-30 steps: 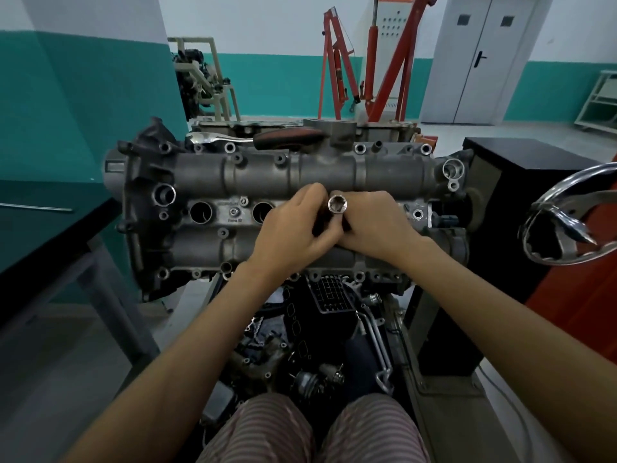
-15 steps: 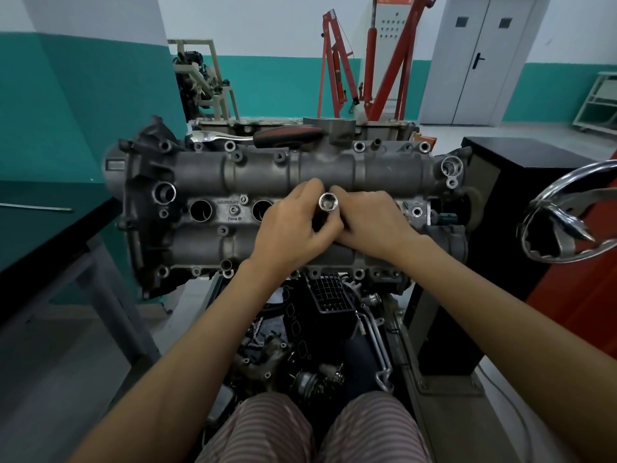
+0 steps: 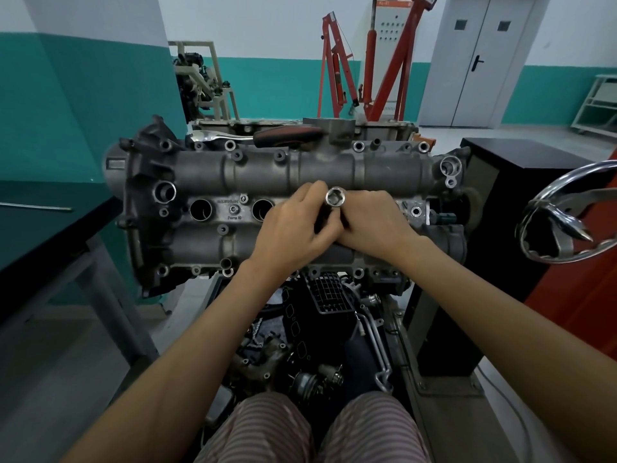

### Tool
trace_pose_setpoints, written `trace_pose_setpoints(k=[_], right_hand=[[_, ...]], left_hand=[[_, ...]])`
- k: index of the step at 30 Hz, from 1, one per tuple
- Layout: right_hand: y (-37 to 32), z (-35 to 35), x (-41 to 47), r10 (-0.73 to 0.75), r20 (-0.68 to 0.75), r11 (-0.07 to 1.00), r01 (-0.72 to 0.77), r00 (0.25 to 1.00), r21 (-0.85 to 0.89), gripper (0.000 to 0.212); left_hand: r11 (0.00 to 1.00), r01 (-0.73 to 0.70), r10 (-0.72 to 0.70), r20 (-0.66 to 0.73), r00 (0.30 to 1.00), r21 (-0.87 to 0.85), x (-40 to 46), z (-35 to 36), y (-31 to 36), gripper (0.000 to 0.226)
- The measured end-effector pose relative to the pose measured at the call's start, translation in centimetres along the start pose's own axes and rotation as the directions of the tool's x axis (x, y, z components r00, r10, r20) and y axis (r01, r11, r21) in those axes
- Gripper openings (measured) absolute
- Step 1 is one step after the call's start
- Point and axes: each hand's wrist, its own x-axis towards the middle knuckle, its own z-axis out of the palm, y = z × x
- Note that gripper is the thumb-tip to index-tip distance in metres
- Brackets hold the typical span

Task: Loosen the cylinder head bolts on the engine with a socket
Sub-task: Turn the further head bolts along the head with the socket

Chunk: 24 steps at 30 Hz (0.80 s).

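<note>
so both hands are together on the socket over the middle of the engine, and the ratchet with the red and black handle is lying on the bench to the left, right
Not quite. The head view shows both the left hand and right hand on the socket over the middle of the engine, but the ratchet with the red and black handle lies along the engine's far top edge, not on the bench to the left.
</note>
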Motion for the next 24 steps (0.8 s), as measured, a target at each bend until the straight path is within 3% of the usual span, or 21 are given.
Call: trace_pose_setpoints(k=[5, 12, 24], right_hand=[[-0.1, 0.0, 0.0, 0.052, -0.048, 0.999, -0.052, 0.997, 0.003, 0.033], [-0.1, -0.2, -0.2, 0.013, -0.057, 1.000, -0.013, 0.998, -0.003, 0.031], [0.1, 0.3, -0.2, 0.031, -0.084, 0.997, -0.036, 0.996, -0.069, 0.035]], left_hand=[[1.000, -0.019, 0.018, -0.068, 0.998, -0.004, -0.2, 0.4, -0.8, 0.037], [0.995, -0.100, 0.099, -0.194, 0.976, 0.005, -0.5, 0.8, -0.9, 0.028], [0.979, -0.089, 0.106, -0.088, 0.990, 0.183, 0.5, -0.5, 0.1, 0.030]])
